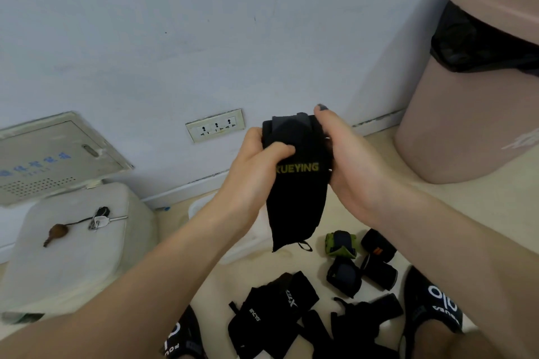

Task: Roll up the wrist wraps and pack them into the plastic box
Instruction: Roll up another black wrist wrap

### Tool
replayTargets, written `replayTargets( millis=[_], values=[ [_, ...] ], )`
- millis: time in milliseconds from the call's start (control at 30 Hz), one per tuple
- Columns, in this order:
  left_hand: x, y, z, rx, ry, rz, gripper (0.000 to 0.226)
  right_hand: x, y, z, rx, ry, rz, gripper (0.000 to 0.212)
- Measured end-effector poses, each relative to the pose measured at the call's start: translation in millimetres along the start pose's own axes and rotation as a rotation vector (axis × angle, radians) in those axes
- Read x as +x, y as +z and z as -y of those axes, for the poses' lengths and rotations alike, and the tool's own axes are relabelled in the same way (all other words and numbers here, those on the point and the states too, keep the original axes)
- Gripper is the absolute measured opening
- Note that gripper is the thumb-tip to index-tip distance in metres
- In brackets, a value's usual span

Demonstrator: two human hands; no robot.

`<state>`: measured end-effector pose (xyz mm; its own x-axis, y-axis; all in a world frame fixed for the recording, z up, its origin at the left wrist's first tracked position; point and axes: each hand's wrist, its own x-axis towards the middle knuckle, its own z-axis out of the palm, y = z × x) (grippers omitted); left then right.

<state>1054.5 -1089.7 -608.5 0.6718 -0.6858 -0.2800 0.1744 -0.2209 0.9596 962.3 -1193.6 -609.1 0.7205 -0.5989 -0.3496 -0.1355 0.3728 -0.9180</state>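
I hold a black wrist wrap (297, 183) with yellow lettering up in front of the wall. Its top end is partly rolled, and the tail hangs down with a thumb loop at the bottom. My left hand (256, 166) grips the rolled top from the left, thumb across the front. My right hand (347, 154) grips it from the right. Below, on the floor, lie several rolled wraps, one green (339, 243) and others black (377, 245). Unrolled black wraps (274, 312) lie between my feet. A clear plastic box (245, 242) sits on the floor, mostly hidden behind my left forearm.
A white plastic stool (73, 245) at the left carries keys (100, 217) and a brown charm. A pink bin (472, 90) with a black liner stands at the right. A wall socket (215, 127) and a metal panel (49, 157) are on the wall. My sandalled feet (428, 306) frame the wraps.
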Motion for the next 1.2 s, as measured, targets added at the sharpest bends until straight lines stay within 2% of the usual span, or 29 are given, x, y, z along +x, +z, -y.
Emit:
replayTargets(
  millis=[100,200,300,400,467,600,700,767,833,933,1067,1200],
  values=[
    [10,-10,-6,-0.215,-0.036,-0.056,0.031,-7,4,-9,-0.238,-0.016,0.028,0.042],
    [17,-20,-8,-0.300,-0.061,-0.069,0.033,-13,7,-12,-0.377,-0.118,-0.018,0.019],
    [16,-19,-2,-0.212,-0.062,-0.045,0.056,-11,6,-13,-0.284,-0.200,-0.082,0.015],
    [5,-10,6,-0.075,-0.049,0.064,0.071,-3,2,-8,-0.094,-0.136,-0.134,0.016],
    [1,-6,14,0.011,-0.046,0.131,0.067,1,-2,-4,0.017,-0.090,-0.163,0.018],
    [-2,-6,21,0.183,-0.004,0.210,0.043,8,-14,3,0.118,-0.072,-0.180,0.022],
    [0,-4,18,0.107,0.012,0.193,0.034,4,-17,6,0.112,-0.036,-0.078,0.027],
    [2,-4,13,-0.035,-0.014,0.160,0.027,-2,-18,2,-0.010,0.008,0.011,0.028],
    [2,-6,7,-0.159,-0.059,0.155,0.027,-5,-21,-5,-0.131,0.073,0.095,0.032],
    [2,-9,3,-0.211,-0.109,0.138,0.028,-7,-22,-12,-0.188,0.137,0.157,0.034],
    [1,-9,5,-0.231,-0.129,0.185,0.031,-7,-22,-8,-0.147,0.060,0.068,0.022],
    [-4,-7,12,-0.176,-0.186,0.283,0.039,-4,-25,-1,-0.050,0.029,0.011,0.023]
  ],
)
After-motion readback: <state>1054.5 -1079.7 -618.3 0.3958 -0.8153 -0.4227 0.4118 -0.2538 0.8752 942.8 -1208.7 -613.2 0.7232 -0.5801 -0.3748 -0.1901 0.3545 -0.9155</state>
